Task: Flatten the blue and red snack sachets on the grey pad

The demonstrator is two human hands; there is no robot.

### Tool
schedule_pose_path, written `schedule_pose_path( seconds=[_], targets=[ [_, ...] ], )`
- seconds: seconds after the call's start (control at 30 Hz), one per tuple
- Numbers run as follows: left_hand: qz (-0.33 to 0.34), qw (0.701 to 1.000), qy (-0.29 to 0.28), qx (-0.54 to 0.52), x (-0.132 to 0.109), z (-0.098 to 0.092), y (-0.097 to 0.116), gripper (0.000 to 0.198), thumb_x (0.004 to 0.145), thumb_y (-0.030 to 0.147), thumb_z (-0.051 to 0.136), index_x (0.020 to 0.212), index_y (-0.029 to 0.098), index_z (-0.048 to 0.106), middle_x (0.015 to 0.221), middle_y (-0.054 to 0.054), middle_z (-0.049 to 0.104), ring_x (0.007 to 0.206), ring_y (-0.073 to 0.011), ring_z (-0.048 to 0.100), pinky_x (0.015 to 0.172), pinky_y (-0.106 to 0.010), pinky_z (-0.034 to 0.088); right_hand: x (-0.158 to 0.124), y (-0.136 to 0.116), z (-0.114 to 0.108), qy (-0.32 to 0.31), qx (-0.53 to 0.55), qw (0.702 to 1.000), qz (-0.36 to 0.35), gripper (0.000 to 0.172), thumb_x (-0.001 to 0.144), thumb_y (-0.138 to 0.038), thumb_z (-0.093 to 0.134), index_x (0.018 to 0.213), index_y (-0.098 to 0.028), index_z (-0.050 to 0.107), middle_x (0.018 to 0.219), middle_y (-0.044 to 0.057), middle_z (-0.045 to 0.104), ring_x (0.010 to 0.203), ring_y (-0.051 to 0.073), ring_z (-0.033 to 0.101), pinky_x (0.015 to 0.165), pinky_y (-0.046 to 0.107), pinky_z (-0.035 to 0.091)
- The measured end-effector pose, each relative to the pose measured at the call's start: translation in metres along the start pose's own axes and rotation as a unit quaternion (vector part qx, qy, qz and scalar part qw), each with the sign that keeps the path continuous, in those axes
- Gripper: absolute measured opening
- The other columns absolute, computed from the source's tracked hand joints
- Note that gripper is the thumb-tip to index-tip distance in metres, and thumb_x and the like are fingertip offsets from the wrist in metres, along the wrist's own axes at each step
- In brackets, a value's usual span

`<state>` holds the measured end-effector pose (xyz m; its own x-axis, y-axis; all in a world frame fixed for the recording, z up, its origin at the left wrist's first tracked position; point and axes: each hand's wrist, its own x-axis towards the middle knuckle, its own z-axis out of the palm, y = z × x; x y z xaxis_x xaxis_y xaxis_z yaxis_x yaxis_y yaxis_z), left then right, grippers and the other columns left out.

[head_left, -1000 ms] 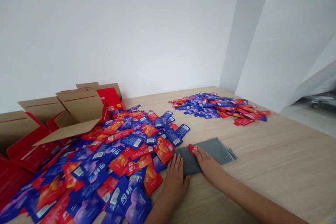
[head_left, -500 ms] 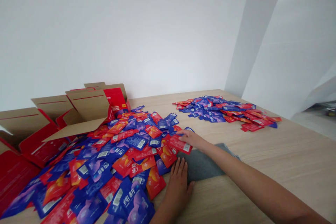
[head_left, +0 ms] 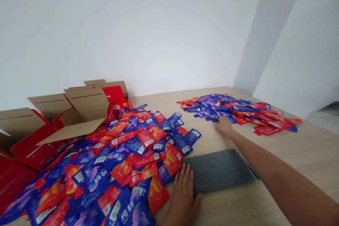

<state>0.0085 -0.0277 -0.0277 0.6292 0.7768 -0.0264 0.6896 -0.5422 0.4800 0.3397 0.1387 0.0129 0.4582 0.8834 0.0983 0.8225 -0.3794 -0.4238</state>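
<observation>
My left hand [head_left: 184, 196] lies flat on the table, fingers stretched out at the left end of a dark grey flat sheet [head_left: 219, 171]. Close beside it spreads a large heap of red and blue sachets, among them an orange-red sachet [head_left: 156, 192] and a blue sachet [head_left: 182, 143]. My right hand [head_left: 224, 124] reaches to the near edge of a second sachet pile [head_left: 219, 107] at the right. Motion smears its fingers, so any sachet in them cannot be made out.
Opened red cartons [head_left: 84, 107] with brown inner flaps stand along the left behind the big heap. A pale wood table [head_left: 286, 155] carries everything and meets a white wall [head_left: 172, 35] at the back.
My right hand has let go of a red sachet over the left heap and moved right to the far pile. My left hand stays flat by the grey sheet. The view has shifted slightly.
</observation>
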Motion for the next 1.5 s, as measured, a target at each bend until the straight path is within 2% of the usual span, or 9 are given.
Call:
schedule_pose_path(
  seconds=[0.17, 0.37, 0.5, 0.7, 0.87, 0.97, 1.07, 1.23, 1.5],
  targets=[
    [-0.004, 1.0, -0.015, -0.007, 0.0, 0.0, 0.0, 0.065, 0.084, 0.03, 0.044, 0.143, 0.016, 0.022, 0.149, -0.001, 0.009, 0.137, -0.0223, 0.005, 0.111, -0.043, 0.013, 0.016, 0.038, -0.012, -0.024, -0.102, 0.995, 0.002, 0.049, 0.078, -0.02, 0.046, 0.125, -0.007, 0.05, 0.13, 0.024, 0.046, 0.122, 0.038, 0.038, 0.096, 0.057, 0.027],
    [-0.016, 1.0, -0.006, 0.004, 0.001, -0.005, 0.005, 0.063, 0.084, 0.031, 0.044, 0.142, 0.015, 0.026, 0.149, -0.002, 0.011, 0.137, -0.022, 0.006, 0.111, -0.042, 0.013, 0.005, 0.035, -0.01, -0.079, -0.149, 0.983, -0.066, 0.041, 0.076, -0.03, 0.05, 0.109, -0.01, 0.062, 0.114, 0.021, 0.058, 0.11, 0.034, 0.049, 0.091, 0.046, 0.035],
    [-0.026, 0.999, -0.022, 0.029, 0.001, -0.014, 0.014, 0.063, 0.083, 0.028, 0.044, 0.141, 0.011, 0.027, 0.149, -0.005, 0.015, 0.137, -0.0223, 0.007, 0.111, -0.042, 0.014, -0.027, 0.021, -0.015, -0.083, -0.127, 0.981, -0.123, 0.026, 0.079, -0.023, 0.049, 0.094, -0.011, 0.067, 0.101, 0.017, 0.063, 0.098, 0.025, 0.058, 0.085, 0.032, 0.039],
    [-0.023, 0.998, -0.019, 0.046, 0.0, -0.02, 0.019, 0.062, 0.082, 0.027, 0.043, 0.139, 0.008, 0.028, 0.148, -0.008, 0.018, 0.136, -0.023, 0.011, 0.11, -0.043, 0.015, -0.088, -0.005, -0.032, -0.024, -0.045, 0.989, -0.139, 0.046, 0.088, -0.03, 0.04, 0.13, -0.012, 0.041, 0.119, 0.015, 0.059, 0.104, 0.023, 0.057, 0.086, 0.032, 0.042],
    [-0.008, 0.999, -0.008, 0.052, 0.001, -0.02, 0.019, 0.061, 0.083, 0.027, 0.043, 0.138, 0.007, 0.029, 0.147, -0.011, 0.02, 0.136, -0.0241, 0.012, 0.11, -0.045, 0.017, -0.155, -0.012, -0.01, -0.094, 0.183, 0.963, -0.173, 0.05, 0.088, -0.035, 0.038, 0.133, -0.014, 0.037, 0.118, 0.01, 0.061, 0.103, 0.02, 0.059, 0.085, 0.032, 0.047],
    [-0.004, 0.998, -0.009, 0.061, 0.002, -0.02, 0.019, 0.061, 0.082, 0.027, 0.043, 0.138, 0.005, 0.03, 0.147, -0.012, 0.021, 0.136, -0.0248, 0.014, 0.11, -0.044, 0.017, -0.191, -0.014, 0.009, -0.044, 0.131, 0.964, -0.227, 0.054, 0.085, -0.034, 0.043, 0.135, -0.015, 0.037, 0.122, 0.014, 0.058, 0.112, 0.025, 0.054, 0.095, 0.044, 0.04],
    [0.002, 0.998, 0.006, 0.062, 0.002, -0.018, 0.018, 0.06, 0.081, 0.026, 0.044, 0.137, 0.007, 0.031, 0.146, -0.012, 0.023, 0.135, -0.0249, 0.015, 0.109, -0.045, 0.018, -0.214, -0.019, 0.02, -0.002, 0.032, 0.951, -0.308, 0.051, 0.089, -0.034, 0.04, 0.138, -0.022, 0.035, 0.139, 0.013, 0.043, 0.129, 0.024, 0.035, 0.103, 0.048, 0.029],
    [0.01, 0.998, 0.02, 0.067, 0.002, -0.013, 0.014, 0.06, 0.081, 0.026, 0.044, 0.137, 0.009, 0.031, 0.146, -0.012, 0.024, 0.135, -0.0249, 0.016, 0.109, -0.046, 0.02, -0.224, -0.022, 0.033, -0.037, -0.06, 0.93, -0.361, 0.048, 0.091, -0.028, 0.034, 0.139, -0.022, 0.034, 0.145, 0.01, 0.033, 0.134, 0.021, 0.025, 0.105, 0.045, 0.028],
    [0.001, 0.998, 0.004, 0.059, 0.0, -0.018, 0.018, 0.061, 0.082, 0.029, 0.042, 0.138, 0.008, 0.031, 0.147, -0.011, 0.021, 0.136, -0.0245, 0.014, 0.109, -0.046, 0.019, -0.21, 0.014, 0.036, -0.009, -0.103, 0.96, -0.261, 0.05, 0.09, -0.024, 0.029, 0.138, -0.013, 0.035, 0.144, 0.012, 0.033, 0.132, 0.024, 0.029, 0.103, 0.049, 0.032]
  ],
)
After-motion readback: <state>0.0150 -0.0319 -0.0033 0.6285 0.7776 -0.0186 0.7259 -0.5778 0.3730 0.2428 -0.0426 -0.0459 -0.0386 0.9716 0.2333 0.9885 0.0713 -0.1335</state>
